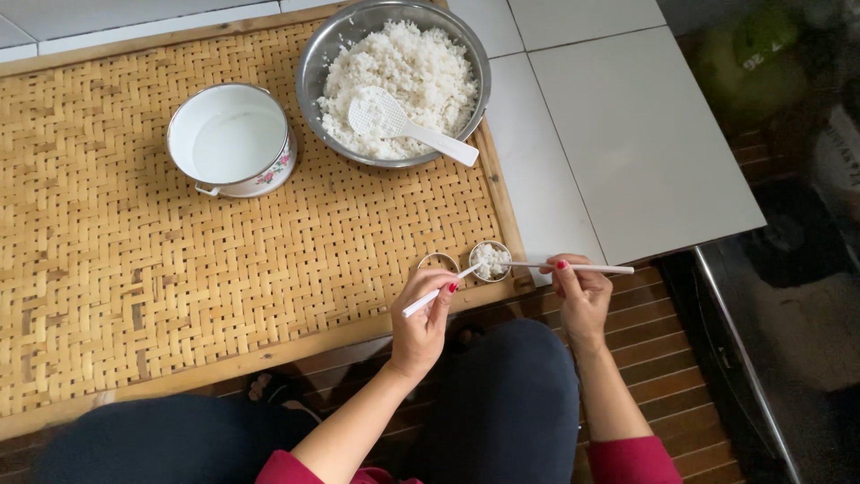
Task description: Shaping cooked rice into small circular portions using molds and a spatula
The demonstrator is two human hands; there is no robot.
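Nearest you are your own knees in dark trousers [502,403], tucked against the front edge of the woven bamboo tray [134,269], with red sleeves [632,459] at your forearms. Just above the knees, at the tray's front right corner, your left hand [421,318] is closed in a pinch around a thin white stick-like utensil [439,291], its tip pointing up toward the small metal scoop [491,261]. Your right hand [580,291] sits off the tray's right edge, fingers curled shut around the scoop's long white handle [582,267], holding it level so the round cup, packed with white rice, hangs over the tray's corner. Just left of that cup, on the tray's edge, stands a second small round metal cup [437,263]; what it contains cannot be told. Farther back on the tray, left of centre, sits a white enamel pot [233,139] with a flower pattern on its side and clear water inside. Beyond it, at the tray's far right corner, a large steel bowl [394,81] holds a mound of cooked white rice with a white rice paddle [403,125] lying on top, its handle over the bowl's near rim. Right of the tray lies the pale tiled surface [627,125].
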